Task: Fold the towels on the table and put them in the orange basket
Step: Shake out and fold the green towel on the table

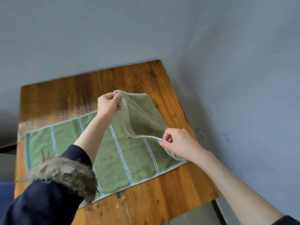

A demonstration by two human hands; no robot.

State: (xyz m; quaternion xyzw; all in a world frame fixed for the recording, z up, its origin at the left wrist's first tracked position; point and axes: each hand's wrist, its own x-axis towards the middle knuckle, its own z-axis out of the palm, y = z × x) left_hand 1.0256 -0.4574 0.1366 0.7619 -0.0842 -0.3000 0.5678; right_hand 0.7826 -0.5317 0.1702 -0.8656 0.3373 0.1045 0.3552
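Inspector: Nearest the lens, at 7 o'clock: dark sleeve (40, 203) with fur trim (65, 176), covering the lower left corner. Belonging to the left arm, reaching up toward centre.

Clerk: Left hand?

Inspector: Left hand (108, 103) hovering just above centre, at about 11 o'clock, fingers curled and pinching the far right corner of the towel (116, 159). Lifting that corner clear of the table (162, 200).

Clerk: Right hand?

Inspector: Right hand (177, 143) at 3 o'clock from centre, bare forearm entering from 5 o'clock. Thumb and fingers gripping the near right corner of the same towel, at its pale blue edging.

Clerk: Position of the towel?

Inspector: Green, with thin blue-and-white stripes. Lying mostly flat across the wooden table, stretching from 9 o'clock to centre. Right end raised between both hands, curling over so the underside is showing; edge sagging between the two grips.

Clerk: Table itself?

Inspector: Brown planks, worn and stained, bare wood showing at 12 and at 6 o'clock. Standing against a grey-blue wall (146, 30).

Clerk: Anything further?

Inspector: Wall socket (201, 133) at 3 o'clock, just beyond the table edge. Blurred, details not readable.
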